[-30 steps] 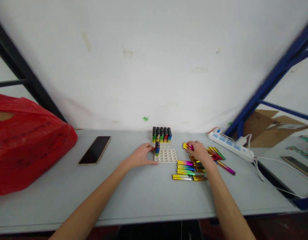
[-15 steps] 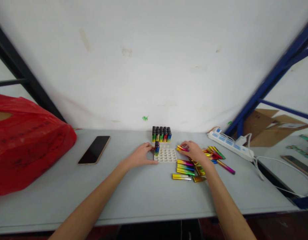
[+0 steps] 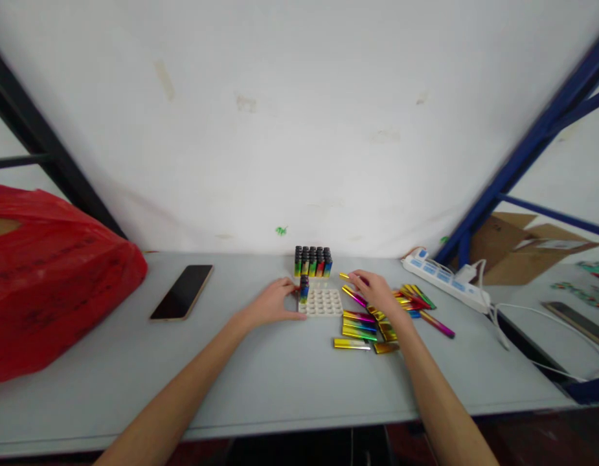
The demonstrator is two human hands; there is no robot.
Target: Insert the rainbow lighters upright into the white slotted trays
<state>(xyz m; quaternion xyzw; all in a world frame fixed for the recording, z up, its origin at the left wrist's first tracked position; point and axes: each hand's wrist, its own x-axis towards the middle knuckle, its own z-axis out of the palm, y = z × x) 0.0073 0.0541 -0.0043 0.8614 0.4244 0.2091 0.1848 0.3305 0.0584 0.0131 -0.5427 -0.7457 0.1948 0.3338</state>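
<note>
A white tray (image 3: 331,310) with rows of round holes lies on the table. My left hand (image 3: 270,303) spans its left side, thumb at the front corner and fingers at the back, gripping it. Beside those fingers, a few black-topped, blue-and-green sticks (image 3: 304,291) stand upright in the tray's left column. My right hand (image 3: 377,291) is closed in a pinch on a slim shiny yellow stick (image 3: 344,276), right of the tray's back corner; its far end is hidden by the fingers. Under and around that hand lie several shiny two-tone sticks (image 3: 360,325), some in a neat row.
A block of upright black-topped sticks (image 3: 313,262) stands behind the tray. A phone (image 3: 182,292) lies to the left, near a red plastic bag (image 3: 61,278). On the right are a white power strip (image 3: 445,283) with cables and a cardboard box (image 3: 513,249).
My right hand has lifted slightly, now pinching a yellow stick farther back. A yellow-and-magenta stick now shows lying below its fingers. My left hand has stayed at the tray.
</note>
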